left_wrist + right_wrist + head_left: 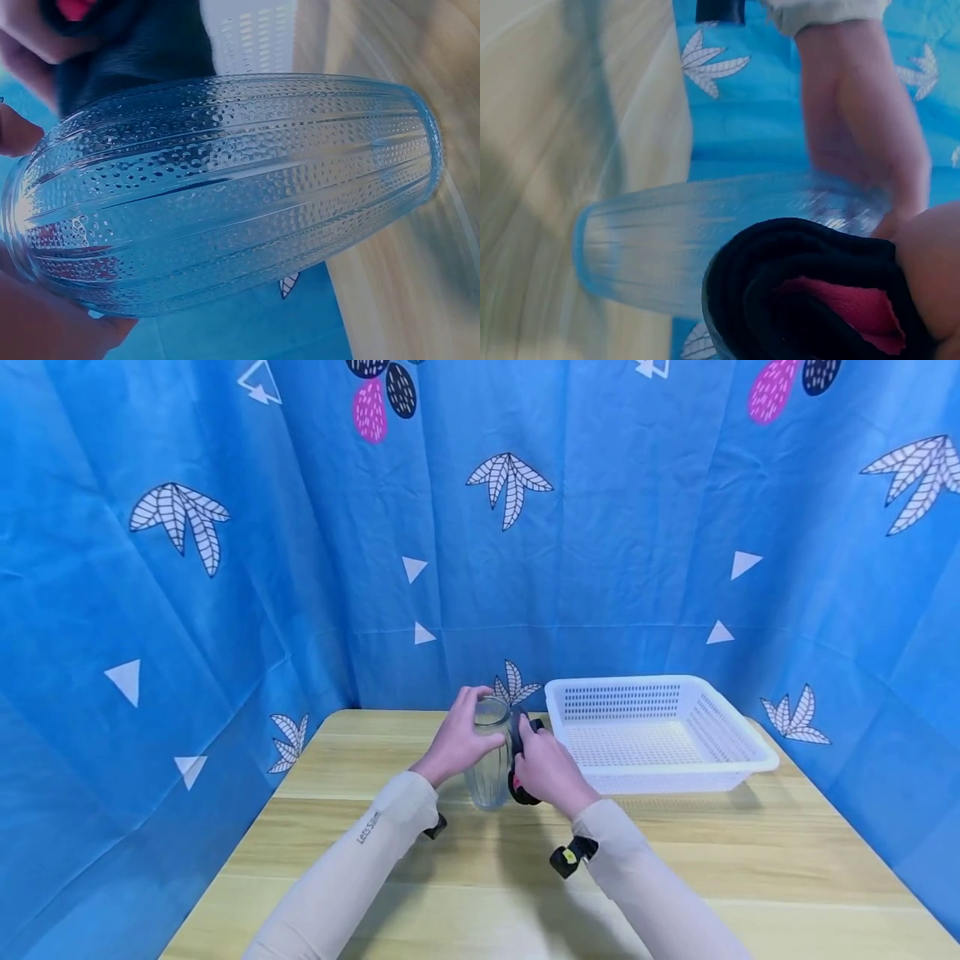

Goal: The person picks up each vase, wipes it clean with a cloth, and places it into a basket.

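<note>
A tall clear glass vase [490,781] with ribbed, dimpled sides stands upright on the wooden table. My left hand [459,742] grips it round the neck, thumb and fingers curled on either side of the rim. On the vase's right side, my right hand [551,768] holds a folded black cloth [731,274] with a pink inner layer. In the left wrist view the black cloth [150,64] lies up along the glass [247,180]; whether it presses firmly I cannot tell. Part of the right fingers is hidden behind the cloth.
A white perforated plastic basket [678,768] stands to the right of the vase, near the table's back edge. Blue patterned curtain [622,568] hangs behind and on both sides of the wooden table [337,760]. A black strap device [573,853] sits on the right wrist.
</note>
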`<action>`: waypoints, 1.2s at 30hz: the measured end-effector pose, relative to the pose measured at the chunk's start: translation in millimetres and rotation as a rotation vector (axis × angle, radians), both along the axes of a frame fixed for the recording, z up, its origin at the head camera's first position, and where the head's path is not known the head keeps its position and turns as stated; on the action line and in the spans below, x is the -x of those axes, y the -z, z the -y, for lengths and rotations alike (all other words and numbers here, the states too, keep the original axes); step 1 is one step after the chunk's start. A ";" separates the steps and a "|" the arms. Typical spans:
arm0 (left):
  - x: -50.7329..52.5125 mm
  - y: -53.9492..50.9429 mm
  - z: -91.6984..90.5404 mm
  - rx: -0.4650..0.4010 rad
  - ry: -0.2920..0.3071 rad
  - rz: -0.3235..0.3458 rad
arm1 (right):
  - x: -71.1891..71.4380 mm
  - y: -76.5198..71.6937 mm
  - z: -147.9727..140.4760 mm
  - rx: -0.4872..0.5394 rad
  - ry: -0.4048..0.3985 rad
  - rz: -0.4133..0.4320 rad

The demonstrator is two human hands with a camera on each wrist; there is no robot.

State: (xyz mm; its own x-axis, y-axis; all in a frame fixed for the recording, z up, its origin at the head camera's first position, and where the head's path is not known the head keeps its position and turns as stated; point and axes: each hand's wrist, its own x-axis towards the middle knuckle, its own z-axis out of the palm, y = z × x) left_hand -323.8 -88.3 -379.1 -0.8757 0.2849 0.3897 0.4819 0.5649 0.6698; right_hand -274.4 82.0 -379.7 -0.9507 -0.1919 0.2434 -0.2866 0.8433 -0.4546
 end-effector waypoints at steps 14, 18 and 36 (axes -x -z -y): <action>1.5 1.6 -0.1 0.137 -0.087 -0.114 | 15.3 64.0 -2.6 -0.016 -0.089 0.205; -0.9 0.3 0.3 0.144 -0.115 -0.072 | 13.3 65.1 -3.1 0.027 -0.080 0.239; -2.5 -2.2 -6.1 0.084 -0.068 -0.045 | -14.1 7.3 -2.4 0.092 -0.005 -0.042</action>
